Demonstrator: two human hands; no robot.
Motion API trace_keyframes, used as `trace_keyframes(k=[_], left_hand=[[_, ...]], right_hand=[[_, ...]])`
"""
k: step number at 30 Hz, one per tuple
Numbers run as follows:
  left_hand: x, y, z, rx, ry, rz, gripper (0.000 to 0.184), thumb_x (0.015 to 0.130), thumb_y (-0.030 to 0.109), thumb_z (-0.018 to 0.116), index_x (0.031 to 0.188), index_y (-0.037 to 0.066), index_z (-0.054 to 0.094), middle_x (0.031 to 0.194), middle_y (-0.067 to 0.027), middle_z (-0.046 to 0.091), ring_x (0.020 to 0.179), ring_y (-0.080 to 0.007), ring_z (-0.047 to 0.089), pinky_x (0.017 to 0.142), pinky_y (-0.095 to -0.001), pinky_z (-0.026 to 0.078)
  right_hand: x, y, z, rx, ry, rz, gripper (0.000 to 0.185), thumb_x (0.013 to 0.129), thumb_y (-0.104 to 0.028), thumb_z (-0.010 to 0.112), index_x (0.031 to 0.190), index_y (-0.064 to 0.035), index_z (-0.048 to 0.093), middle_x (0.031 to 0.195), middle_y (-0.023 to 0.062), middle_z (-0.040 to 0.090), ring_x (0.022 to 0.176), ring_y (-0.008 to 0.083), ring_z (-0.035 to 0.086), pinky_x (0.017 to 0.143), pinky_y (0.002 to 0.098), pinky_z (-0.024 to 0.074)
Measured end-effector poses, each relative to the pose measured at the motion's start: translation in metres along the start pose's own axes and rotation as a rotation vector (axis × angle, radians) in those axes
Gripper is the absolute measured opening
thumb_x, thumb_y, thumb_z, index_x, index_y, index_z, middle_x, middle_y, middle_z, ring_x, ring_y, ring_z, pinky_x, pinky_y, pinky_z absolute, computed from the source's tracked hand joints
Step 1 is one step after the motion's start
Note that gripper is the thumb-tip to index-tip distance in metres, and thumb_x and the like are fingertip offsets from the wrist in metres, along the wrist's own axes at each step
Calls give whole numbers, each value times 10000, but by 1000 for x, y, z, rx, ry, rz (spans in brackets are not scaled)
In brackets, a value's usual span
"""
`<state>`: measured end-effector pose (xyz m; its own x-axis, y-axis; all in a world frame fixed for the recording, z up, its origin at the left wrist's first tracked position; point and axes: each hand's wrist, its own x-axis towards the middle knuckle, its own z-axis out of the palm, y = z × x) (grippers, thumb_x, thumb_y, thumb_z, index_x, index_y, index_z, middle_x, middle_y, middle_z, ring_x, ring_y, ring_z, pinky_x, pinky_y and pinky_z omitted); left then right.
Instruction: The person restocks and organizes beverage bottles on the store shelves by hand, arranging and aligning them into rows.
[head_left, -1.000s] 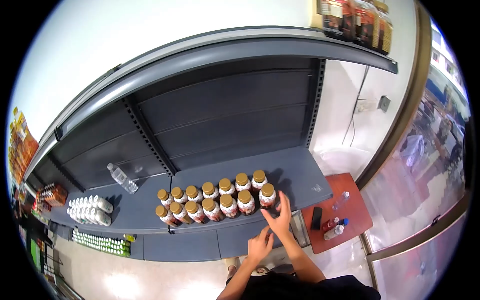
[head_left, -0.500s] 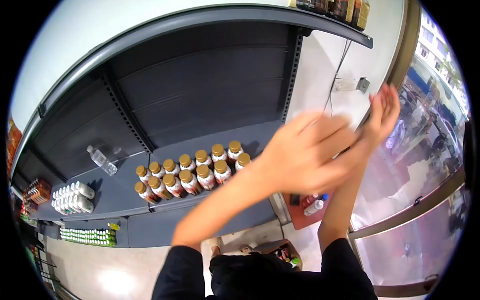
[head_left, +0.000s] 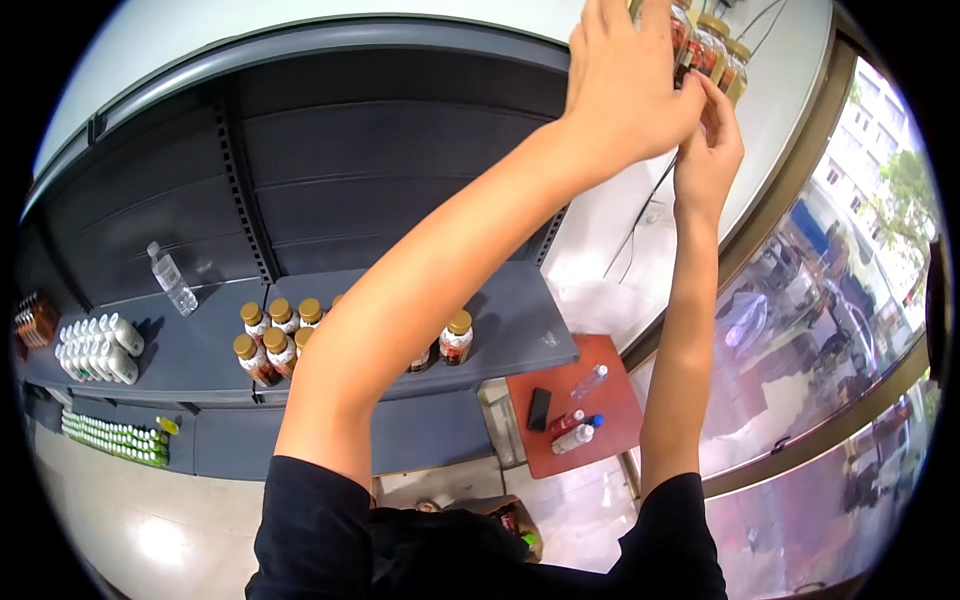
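Observation:
My left hand (head_left: 632, 88) is raised at the top of the view, fingers stretched upward and apart, right against a group of gold-capped bottles (head_left: 708, 48) on the upper shelf. The palm faces away, and the hand covers part of the bottles. Close below it, my right hand (head_left: 712, 150) has its fingers bent, with a gap showing among them. Its fingertips reach the lower part of the bottles, beside my left thumb. Neither hand visibly lifts a bottle. My left forearm hides some of the gold-capped bottles (head_left: 275, 345) standing in rows on the shelf below.
The dark upper shelf edge (head_left: 330, 45) arches overhead. White bottles (head_left: 100, 348) and a clear bottle (head_left: 172, 280) stand on the grey lower shelf (head_left: 515, 310). A red table (head_left: 610, 425) holds a phone (head_left: 539, 409) and several bottles. A glass door (head_left: 790, 350) is at right.
Both hands have risen from in front of the lower shelf to the bottles on the upper shelf. They were close together and blurred before. More of the red table now shows.

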<state>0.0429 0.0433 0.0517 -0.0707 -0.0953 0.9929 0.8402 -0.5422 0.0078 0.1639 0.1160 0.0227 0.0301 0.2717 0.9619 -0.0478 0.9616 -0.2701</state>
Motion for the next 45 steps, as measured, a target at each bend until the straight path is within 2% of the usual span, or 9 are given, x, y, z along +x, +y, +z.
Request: trace_keyframes(k=[5,8,12,17,22,23,30,39,45], left_hand=[[23,-16,10,123,-2,-28,650,883,156,658,1452,-53,422,1419,-378,444,1300,-526,450,1088,-571,398],[33,-30,38,210,-20,-228,511,783,283,769,1182,-15,650,1178,-116,669,1171,-360,603,969,-534,477],[59,-42,25,-22,-558,-537,709,785,414,775,1317,-23,607,1212,-198,728,1156,-361,699,963,-441,548],[66,-58,33,-80,-566,-508,450,767,403,754,1037,45,797,1118,-213,759,1095,-338,732,913,-378,578],[72,-53,21,-230,-577,-618,427,763,340,718,1063,45,795,1156,-232,745,1095,-340,726,917,-378,572],[70,-50,15,-252,-575,-610,429,760,338,721,1061,42,794,1165,-233,742,1101,-338,724,923,-376,570],[71,-58,17,-332,-578,-754,550,790,364,770,1172,-29,725,1098,-181,730,995,-270,683,871,-364,534],[56,-57,23,-282,-693,-471,583,810,460,735,1291,131,710,1232,-147,718,1114,-297,680,942,-373,538],[14,-45,31,-319,-639,-359,549,827,451,733,1269,126,714,1207,-145,724,1083,-298,687,922,-375,542]], right_hand=[[14,-13,6,5,-62,67,444,976,-149,706,1373,31,626,1311,184,676,1169,241,676,968,358,563],[25,-13,11,-25,-67,102,489,986,-198,694,1409,28,601,1346,202,663,1151,244,693,905,336,573],[29,-27,17,-56,-63,263,482,1040,-276,646,1453,-37,577,1339,127,683,1199,212,669,871,332,571],[44,-9,13,-54,-40,358,490,1006,-304,708,1416,-52,610,1251,97,703,1089,200,687,829,315,569],[55,1,10,-65,-75,360,703,907,-283,812,1448,62,525,1175,142,748,975,186,718,672,242,552],[54,6,16,-85,6,379,436,960,-279,768,1333,-70,681,1085,23,767,953,115,702,665,199,472],[48,6,25,-21,106,309,376,968,-286,762,1276,-74,723,1101,5,750,880,85,653,686,209,456],[68,61,30,-402,37,-92,681,864,-384,862,1324,76,661,1267,207,716,1187,218,672,1047,299,471],[44,28,41,-379,-25,-403,746,930,-313,805,1395,145,444,1212,315,632,1124,359,674,928,453,580]])
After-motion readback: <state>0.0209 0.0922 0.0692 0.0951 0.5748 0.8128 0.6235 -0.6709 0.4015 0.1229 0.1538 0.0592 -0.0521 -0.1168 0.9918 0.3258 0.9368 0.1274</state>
